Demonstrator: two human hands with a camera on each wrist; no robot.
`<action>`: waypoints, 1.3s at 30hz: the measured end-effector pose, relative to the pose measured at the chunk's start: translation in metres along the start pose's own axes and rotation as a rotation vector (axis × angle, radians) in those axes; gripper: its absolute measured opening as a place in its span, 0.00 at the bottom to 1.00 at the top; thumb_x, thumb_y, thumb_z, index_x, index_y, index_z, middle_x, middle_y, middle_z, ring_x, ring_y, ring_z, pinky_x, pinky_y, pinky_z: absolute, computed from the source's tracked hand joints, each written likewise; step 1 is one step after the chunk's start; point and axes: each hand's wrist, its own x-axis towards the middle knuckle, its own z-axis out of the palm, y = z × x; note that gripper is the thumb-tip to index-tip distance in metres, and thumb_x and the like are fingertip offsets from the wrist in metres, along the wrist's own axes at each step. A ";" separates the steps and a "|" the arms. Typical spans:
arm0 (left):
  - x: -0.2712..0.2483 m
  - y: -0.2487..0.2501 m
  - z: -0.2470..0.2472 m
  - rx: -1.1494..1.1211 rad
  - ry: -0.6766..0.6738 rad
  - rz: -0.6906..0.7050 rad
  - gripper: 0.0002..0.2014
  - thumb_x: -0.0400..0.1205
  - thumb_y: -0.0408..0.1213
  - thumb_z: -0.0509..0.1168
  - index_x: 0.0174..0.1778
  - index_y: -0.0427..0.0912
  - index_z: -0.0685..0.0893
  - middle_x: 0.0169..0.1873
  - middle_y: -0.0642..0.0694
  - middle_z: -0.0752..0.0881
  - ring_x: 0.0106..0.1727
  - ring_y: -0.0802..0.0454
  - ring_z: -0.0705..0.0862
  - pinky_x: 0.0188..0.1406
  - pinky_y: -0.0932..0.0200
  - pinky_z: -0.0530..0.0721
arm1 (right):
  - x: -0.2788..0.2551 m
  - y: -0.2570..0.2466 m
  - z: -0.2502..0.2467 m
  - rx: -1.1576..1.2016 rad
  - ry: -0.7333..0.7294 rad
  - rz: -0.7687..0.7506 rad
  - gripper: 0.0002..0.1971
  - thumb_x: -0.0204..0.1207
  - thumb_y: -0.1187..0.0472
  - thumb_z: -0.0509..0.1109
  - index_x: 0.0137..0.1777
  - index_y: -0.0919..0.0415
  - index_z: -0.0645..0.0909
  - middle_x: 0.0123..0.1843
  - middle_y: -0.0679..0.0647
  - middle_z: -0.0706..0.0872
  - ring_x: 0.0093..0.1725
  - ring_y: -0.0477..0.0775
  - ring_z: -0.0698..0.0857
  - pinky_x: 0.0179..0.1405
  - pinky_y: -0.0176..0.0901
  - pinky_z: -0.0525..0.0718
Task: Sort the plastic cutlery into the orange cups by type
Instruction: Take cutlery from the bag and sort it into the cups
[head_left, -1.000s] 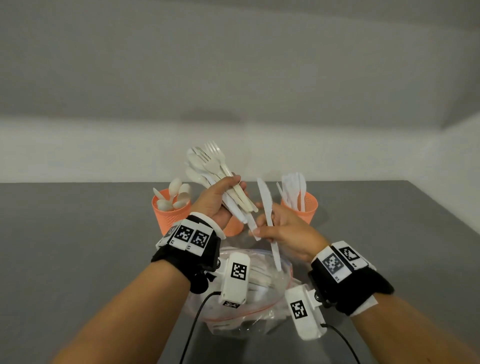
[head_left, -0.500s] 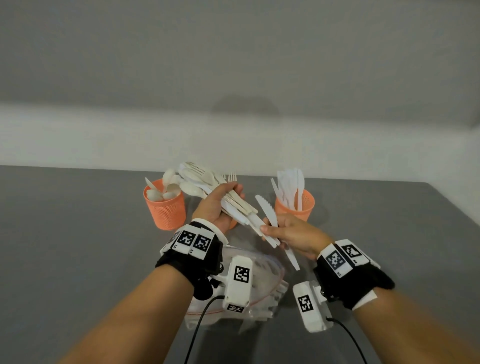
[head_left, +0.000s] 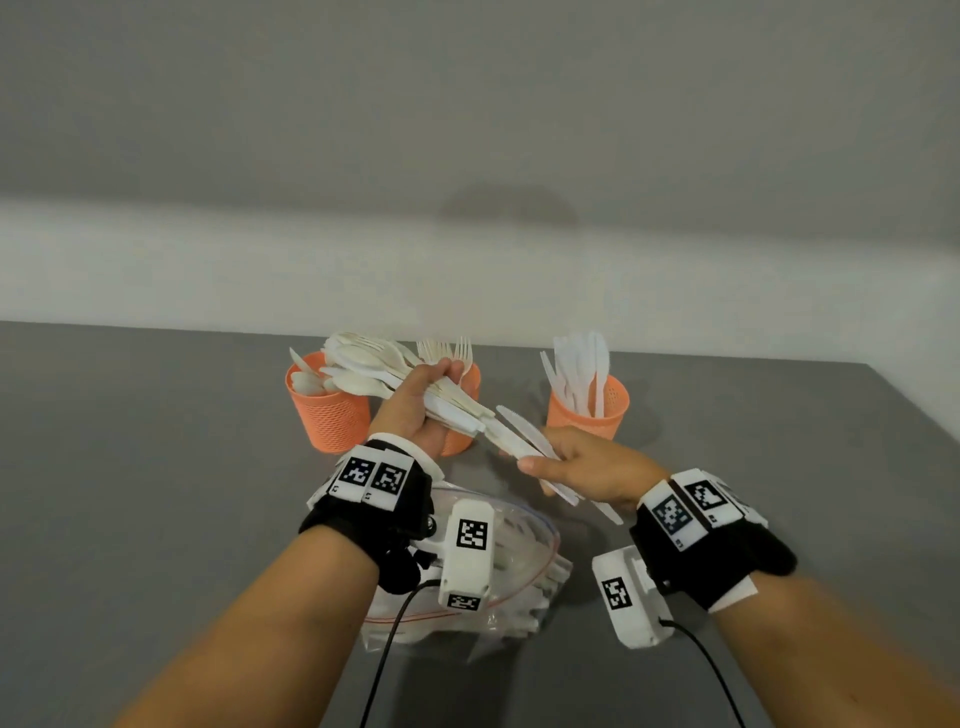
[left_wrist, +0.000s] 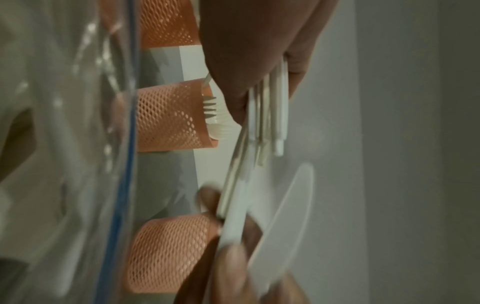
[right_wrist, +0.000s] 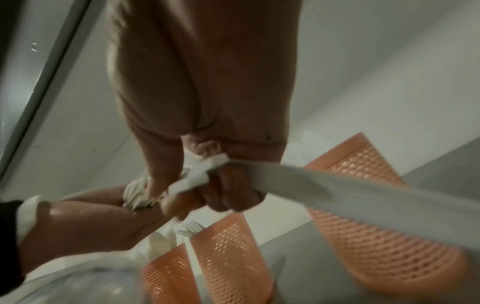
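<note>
A knife (head_left: 540, 452) is being pinched at mid-length by the curled fingers of the right hand (head_left: 592, 470), its long axis slanting from the blade tip, up and left, to the handle end, down and right. The knife cup (head_left: 587, 413) is standing just behind that hand, nearer to it than to the left hand (head_left: 415, 405). A mixed bundle of cutlery (head_left: 415, 387) is being gripped in the left hand's closed fingers, left of the knife cup.

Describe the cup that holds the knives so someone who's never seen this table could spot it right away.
On the grey table three orange mesh cups stand in a row beyond the hands. The knife cup is the rightmost, apart from the other two, with flat white knife blades sticking up, not spoons or fork tines.
</note>
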 end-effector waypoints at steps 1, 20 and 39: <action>0.003 0.003 -0.002 -0.011 0.008 0.023 0.08 0.82 0.26 0.59 0.37 0.35 0.76 0.33 0.42 0.82 0.21 0.55 0.86 0.23 0.62 0.87 | -0.004 0.004 -0.004 -0.024 -0.045 0.034 0.05 0.82 0.61 0.60 0.53 0.54 0.77 0.34 0.43 0.79 0.34 0.41 0.78 0.39 0.31 0.76; 0.009 -0.031 -0.014 0.290 -0.172 0.106 0.46 0.66 0.37 0.76 0.77 0.32 0.60 0.47 0.38 0.80 0.48 0.45 0.85 0.40 0.54 0.87 | 0.024 -0.036 0.020 -0.089 0.387 -0.103 0.11 0.72 0.61 0.72 0.50 0.66 0.80 0.35 0.51 0.82 0.33 0.46 0.79 0.34 0.34 0.74; 0.004 -0.032 -0.005 0.354 -0.239 0.017 0.13 0.87 0.38 0.52 0.60 0.37 0.78 0.44 0.42 0.87 0.41 0.53 0.89 0.40 0.58 0.85 | 0.020 -0.033 0.013 0.068 0.315 -0.110 0.13 0.76 0.55 0.69 0.59 0.58 0.79 0.46 0.49 0.86 0.48 0.49 0.86 0.49 0.37 0.81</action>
